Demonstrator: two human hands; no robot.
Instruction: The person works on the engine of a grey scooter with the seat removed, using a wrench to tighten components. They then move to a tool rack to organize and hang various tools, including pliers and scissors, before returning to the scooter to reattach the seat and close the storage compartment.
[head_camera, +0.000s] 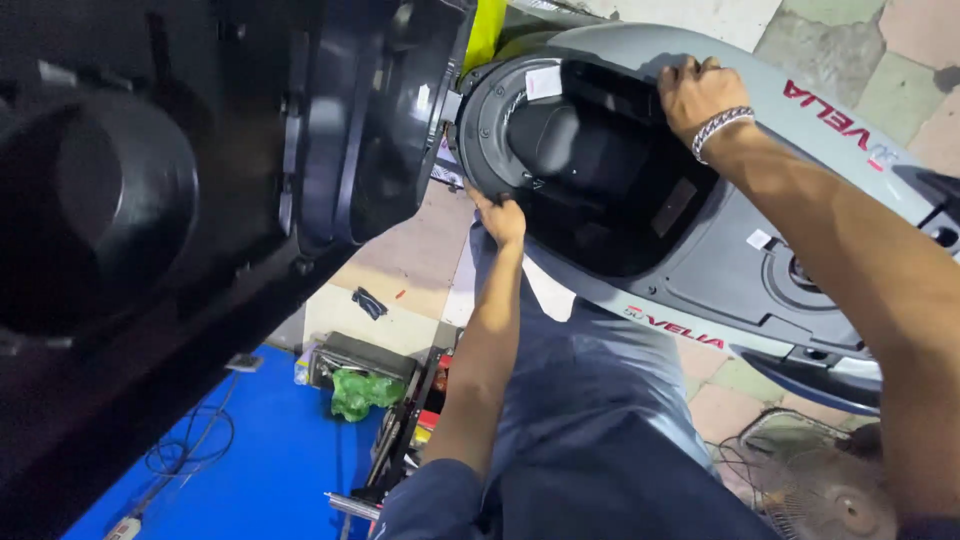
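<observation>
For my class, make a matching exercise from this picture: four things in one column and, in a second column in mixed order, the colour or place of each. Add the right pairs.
Things
1. left hand
2. right hand
3. crumpled bag
4. mat on the floor

Colour or place
A. blue
B. on the far rim of the scooter's storage tub, with a bracelet at the wrist
C. green
D. on the near rim of the storage tub

Pairs: 1-D, 2-B, 3-C, 4-A

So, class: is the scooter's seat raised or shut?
Raised. The seat stands tipped up at left, exposing the black storage tub, whose rim both hands, left and right, grip.
</observation>
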